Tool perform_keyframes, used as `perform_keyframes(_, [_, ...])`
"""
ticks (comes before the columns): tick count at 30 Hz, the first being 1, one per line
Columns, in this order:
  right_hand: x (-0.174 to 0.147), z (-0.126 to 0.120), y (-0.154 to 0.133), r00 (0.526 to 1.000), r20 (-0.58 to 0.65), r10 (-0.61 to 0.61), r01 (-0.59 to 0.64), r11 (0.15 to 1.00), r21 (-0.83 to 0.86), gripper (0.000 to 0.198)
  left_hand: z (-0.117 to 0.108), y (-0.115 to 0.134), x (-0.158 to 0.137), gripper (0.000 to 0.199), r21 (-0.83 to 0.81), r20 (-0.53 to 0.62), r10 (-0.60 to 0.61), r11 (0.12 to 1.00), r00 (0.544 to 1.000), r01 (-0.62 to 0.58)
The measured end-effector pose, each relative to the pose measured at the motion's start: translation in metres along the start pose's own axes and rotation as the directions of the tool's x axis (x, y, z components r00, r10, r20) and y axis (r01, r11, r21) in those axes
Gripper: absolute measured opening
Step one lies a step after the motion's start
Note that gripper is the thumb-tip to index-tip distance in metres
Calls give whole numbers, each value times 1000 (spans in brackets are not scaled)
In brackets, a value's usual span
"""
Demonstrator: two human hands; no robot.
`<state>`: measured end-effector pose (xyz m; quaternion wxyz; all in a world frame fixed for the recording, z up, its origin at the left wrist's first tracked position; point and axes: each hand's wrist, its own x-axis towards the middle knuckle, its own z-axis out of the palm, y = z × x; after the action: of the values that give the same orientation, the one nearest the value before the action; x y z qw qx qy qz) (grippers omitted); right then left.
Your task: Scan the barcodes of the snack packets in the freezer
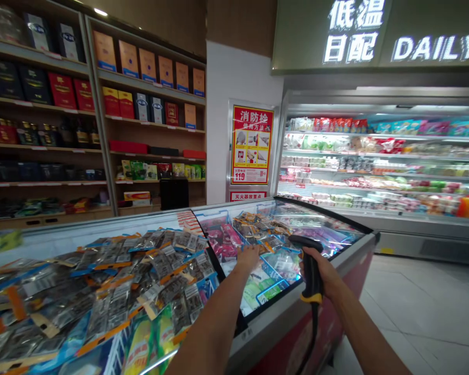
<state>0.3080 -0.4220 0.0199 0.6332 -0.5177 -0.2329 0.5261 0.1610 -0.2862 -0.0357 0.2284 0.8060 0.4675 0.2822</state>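
My right hand (323, 268) is wrapped round the grip of a black barcode scanner (312, 271) with yellow trim. Its head points left over the freezer, and a cable (310, 338) hangs from the handle. Reaching over the freezer's glass top, my left hand (249, 257) is at the near edge of a pile of small clear packets (260, 226) with orange and blue edges. Its fingers are mostly hidden behind the back of the hand, so whether they grip a packet is unclear. A larger heap of similar packets (113, 281) covers the freezer to the left.
The chest freezer (273, 323) holds pink bags (224, 239) and green bags (258, 286) under glass. Shelves of boxed goods (152, 73) stand at back left. A red fire notice (252, 146) hangs on the wall. An open chiller (379, 166) and tiled floor (414, 297) lie right.
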Motion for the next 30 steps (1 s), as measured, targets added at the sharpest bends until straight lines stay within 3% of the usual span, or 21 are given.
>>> perform_keyframes(5, [-3,4,2,1000,7,-11,11,1000,9,19,-13,-15,5,8,-208,-17,-79,975,997,74])
perform_keyframes(7, [-4,10,5,1000,20,-8,8,1000,-4,20,-24,-21,8,9,-326,-43,-131,939,990,110])
perform_keyframes(13, [-18,42,15,991,131,1,8,998,-70,21,-57,-35,3,27,-717,-62,-300,676,952,167])
perform_keyframes(19, [-32,70,20,965,262,12,7,997,-73,22,-72,-44,-14,19,-867,-30,-354,475,935,153])
perform_keyframes(21, [-35,76,19,963,268,18,5,997,-82,23,-74,-45,-18,13,-869,-23,-356,469,934,158])
perform_keyframes(23, [-38,79,16,964,266,9,14,996,-83,22,-78,-47,-21,19,-847,-15,-360,500,933,180])
perform_keyframes(26, [-40,80,13,966,259,-5,24,997,-72,21,-89,-51,-22,20,-791,-14,-369,572,929,215])
perform_keyframes(30, [-34,74,18,968,248,-18,43,995,-92,21,-111,-54,-15,4,-710,-101,-342,683,934,173])
